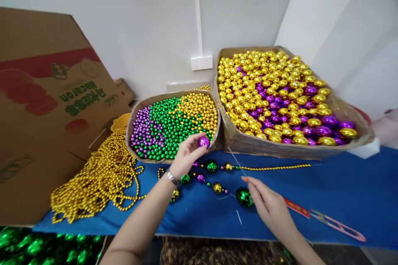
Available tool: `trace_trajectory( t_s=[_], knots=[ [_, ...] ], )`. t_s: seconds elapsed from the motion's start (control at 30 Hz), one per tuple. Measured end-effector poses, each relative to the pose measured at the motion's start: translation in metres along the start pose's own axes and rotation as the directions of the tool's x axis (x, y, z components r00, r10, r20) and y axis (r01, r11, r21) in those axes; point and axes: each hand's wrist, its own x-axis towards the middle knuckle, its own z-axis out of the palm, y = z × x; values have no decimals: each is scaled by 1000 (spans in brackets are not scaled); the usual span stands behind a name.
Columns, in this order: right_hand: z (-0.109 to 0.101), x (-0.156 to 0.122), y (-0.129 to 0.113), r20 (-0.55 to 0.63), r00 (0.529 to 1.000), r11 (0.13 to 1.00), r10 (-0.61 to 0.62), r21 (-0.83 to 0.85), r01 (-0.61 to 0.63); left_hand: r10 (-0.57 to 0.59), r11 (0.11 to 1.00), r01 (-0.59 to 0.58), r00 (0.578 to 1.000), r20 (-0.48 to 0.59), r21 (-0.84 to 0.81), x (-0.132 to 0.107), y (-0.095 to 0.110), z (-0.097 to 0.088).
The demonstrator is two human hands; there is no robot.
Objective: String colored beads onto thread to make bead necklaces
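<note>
My left hand (184, 158), with a watch at the wrist, is closed on a shiny purple bead (204, 142) above the front edge of the small bead box. My right hand (270, 202) pinches a thin needle (237, 160) that slants up and to the left. Close beside the right fingers lies a large green bead (244, 197). Between and below the hands is a strand with a gold bead (217, 187) and a purple bead (200, 177) on it. Behind it lies another strand with a green bead (211, 166) and a run of small gold beads (276, 168).
A box of small purple, green and gold beads (174, 126) stands behind my left hand. To its right, a larger box holds gold and purple beads (273, 99). Gold bead chains (96, 174) heap at left beside a carton (40, 112). Pink-handled snips (340, 225) lie at right.
</note>
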Motion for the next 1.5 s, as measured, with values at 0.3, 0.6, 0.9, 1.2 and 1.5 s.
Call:
trace_trajectory(
  t_s=[0.3,0.6,0.9,1.2,1.5],
  knots=[
    [9,-5,-9,-16,965,960,-262,-104,259,-333,715,297,941,66,-633,-48,-26,7],
    [15,-7,-7,31,964,955,-264,-136,265,-369,656,307,927,62,-689,-54,-27,-3],
    [18,-10,-2,85,954,933,-287,-199,299,-362,654,330,927,102,-680,-57,-27,-4],
    [21,-13,3,79,943,904,-324,-267,333,-363,691,318,929,68,-649,-56,-28,-2],
    [4,-4,-4,182,962,940,-205,-235,245,-325,807,312,944,65,-501,-55,-19,11]
  ],
)
